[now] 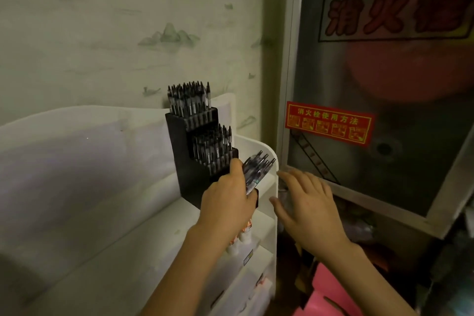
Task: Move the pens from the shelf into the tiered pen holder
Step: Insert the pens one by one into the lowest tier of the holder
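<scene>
Left hand (227,206) grips dark clear-barrelled pens (256,170); right hand (305,202) spread, holding nothing.

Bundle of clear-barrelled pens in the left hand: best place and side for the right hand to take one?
Probably pinch one dark clicker end of the bundle of clear-barrelled pens, coming from the upper right. Those ends fan out free above the left hand, which wraps the barrels; the open right hand is on that side.

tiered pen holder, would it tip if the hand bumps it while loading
The tiered pen holder is probably fairly stable: its stepped body looks widest at the base. Its top two tiers are packed with upright pens, so it may be top-heavy. It likely slides on the smooth white shelf rather than toppling.
</scene>
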`<state>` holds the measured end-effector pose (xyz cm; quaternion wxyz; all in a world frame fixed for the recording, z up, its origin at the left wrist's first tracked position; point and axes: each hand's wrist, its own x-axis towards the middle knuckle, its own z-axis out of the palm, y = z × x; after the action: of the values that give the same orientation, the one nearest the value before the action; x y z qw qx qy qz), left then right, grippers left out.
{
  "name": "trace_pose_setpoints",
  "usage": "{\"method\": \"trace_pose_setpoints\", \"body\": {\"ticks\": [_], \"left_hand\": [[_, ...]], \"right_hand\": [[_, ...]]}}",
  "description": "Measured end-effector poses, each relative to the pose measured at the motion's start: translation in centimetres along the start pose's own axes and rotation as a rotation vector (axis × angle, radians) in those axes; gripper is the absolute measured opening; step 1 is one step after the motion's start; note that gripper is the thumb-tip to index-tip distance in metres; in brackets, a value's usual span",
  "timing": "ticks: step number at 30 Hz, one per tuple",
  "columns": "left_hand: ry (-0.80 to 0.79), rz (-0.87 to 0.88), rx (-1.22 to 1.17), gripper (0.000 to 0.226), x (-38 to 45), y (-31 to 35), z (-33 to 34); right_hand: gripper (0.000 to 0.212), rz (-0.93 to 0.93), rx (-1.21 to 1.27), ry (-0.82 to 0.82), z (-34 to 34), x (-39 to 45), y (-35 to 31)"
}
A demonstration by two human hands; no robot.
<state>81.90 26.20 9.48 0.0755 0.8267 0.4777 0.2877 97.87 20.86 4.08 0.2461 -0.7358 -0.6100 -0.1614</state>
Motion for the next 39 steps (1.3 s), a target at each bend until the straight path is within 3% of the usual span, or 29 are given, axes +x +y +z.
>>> {"method": "trace_pose_setpoints", "body": {"ticks": [4,9,12,18,25,29,32,37,39], "left_hand": [[-0.017,-0.021,0.007,0.037,4.7,-1.2,3.5],[-0.048,-0.036,0.037,0.033,10.2,-2.5,6.9],[-0.071,-0.051,0.056,0.032,12.6,-3.1,8.8],[-0.096,-0.126,0.073,0.036,14.8,-4.1,10.9],[-0.133,-0.313,-0.021,0.038,14.6,-5.1,10.9],[-0.191,-0.416,0.035,0.040,12.9,-6.6,10.0],[-0.161,-0.493,0.033,0.038,11.6,-7.7,9.3],[-0.096,-0.492,0.020,0.023,11.1,-8.2,8.8],[-0.081,-0.487,0.020,0.020,11.0,-8.4,8.7]], "right_hand": [[0.049,-0.019,0.160,-0.051,3.9,4.4,1.3],[0.015,0.262,0.883,-0.054,6.3,10.3,2.4],[0.013,0.426,1.223,-0.185,6.9,13.2,3.3],[0.015,0.493,1.470,-0.398,8.7,16.9,5.0],[0.016,0.402,1.592,-0.451,9.3,19.6,5.6],[0.017,0.406,1.627,-0.307,9.0,21.9,7.0],[0.017,0.273,1.446,-0.231,9.9,22.4,7.9],[0.018,-0.072,1.030,-0.243,14.6,20.7,6.7],[0.014,-0.121,0.964,-0.239,16.6,20.3,6.2]]}}
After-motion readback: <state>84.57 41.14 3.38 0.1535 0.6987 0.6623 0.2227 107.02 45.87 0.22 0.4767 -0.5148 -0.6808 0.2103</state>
